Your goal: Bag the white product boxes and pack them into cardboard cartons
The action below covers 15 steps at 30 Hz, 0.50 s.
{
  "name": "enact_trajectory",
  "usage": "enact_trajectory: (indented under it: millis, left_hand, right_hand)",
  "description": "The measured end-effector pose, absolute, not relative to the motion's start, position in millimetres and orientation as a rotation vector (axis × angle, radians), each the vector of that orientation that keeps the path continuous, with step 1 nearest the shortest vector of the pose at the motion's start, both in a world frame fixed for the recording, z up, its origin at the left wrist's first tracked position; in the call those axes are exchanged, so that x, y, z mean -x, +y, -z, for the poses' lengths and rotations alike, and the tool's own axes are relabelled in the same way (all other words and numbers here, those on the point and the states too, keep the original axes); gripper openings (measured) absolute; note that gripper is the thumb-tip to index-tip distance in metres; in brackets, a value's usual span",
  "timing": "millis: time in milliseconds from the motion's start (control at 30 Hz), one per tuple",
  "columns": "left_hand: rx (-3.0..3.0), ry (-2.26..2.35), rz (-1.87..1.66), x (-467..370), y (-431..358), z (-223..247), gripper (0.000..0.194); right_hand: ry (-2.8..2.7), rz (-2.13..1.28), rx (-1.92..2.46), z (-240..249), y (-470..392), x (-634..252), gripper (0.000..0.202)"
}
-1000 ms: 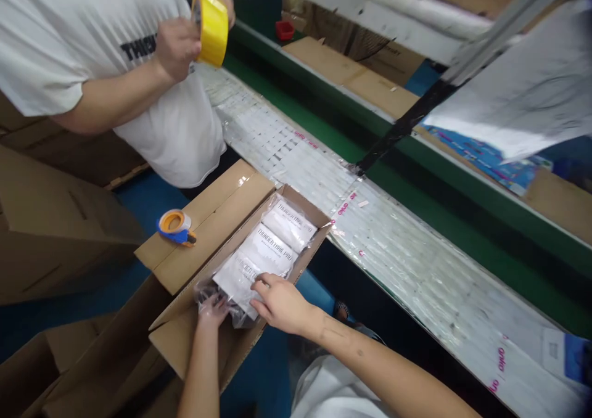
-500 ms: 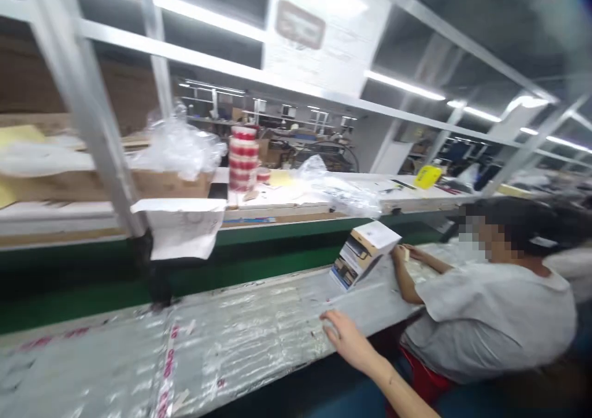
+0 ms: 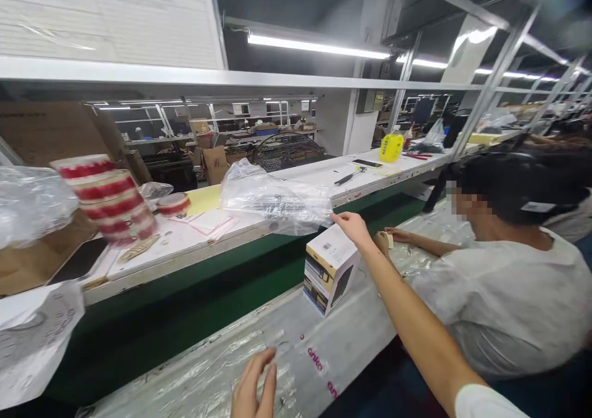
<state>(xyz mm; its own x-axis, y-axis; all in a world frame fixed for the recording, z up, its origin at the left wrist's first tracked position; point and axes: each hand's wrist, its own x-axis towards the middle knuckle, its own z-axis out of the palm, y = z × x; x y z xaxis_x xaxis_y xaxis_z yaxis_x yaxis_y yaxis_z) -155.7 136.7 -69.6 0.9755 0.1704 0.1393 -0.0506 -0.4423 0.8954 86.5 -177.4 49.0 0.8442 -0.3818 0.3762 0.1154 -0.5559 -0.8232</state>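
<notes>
My right hand (image 3: 352, 228) reaches over the printed box (image 3: 329, 269), its thumb and fingertips pinched on the edge of a clear plastic bag (image 3: 277, 199) on the raised shelf. The box stands upright on the plastic-covered bench (image 3: 296, 356), with a white top and product pictures on its side. Low in the view, my left hand (image 3: 256, 386) is over the bench, thumb and fingers apart, holding nothing.
A co-worker (image 3: 499, 282) sits at the right, hands on a small pale item. The shelf (image 3: 305, 172) bears stacked red-and-white tape rolls (image 3: 108, 199), a yellow container (image 3: 391, 148) and a tool (image 3: 350, 175). Metal posts rise from it.
The view has swung right and nearer the shelf. My right hand has moved up from the bench to the plastic bag and closed on its edge. My left hand has come into view.
</notes>
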Motion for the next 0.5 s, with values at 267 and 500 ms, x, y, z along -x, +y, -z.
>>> enact_trajectory:
  millis: [267,500]
  left_hand:
    - [-2.521,-0.177,-1.457,-37,46,-32,0.058]
    - [-2.500,-0.911,-1.837,-80,-29,-55,0.039]
  right_hand:
    - [-0.235,0.629,2.065,-99,-180,-170,0.021]
    - [-0.803,0.871,2.270,-206,-164,-201,0.028]
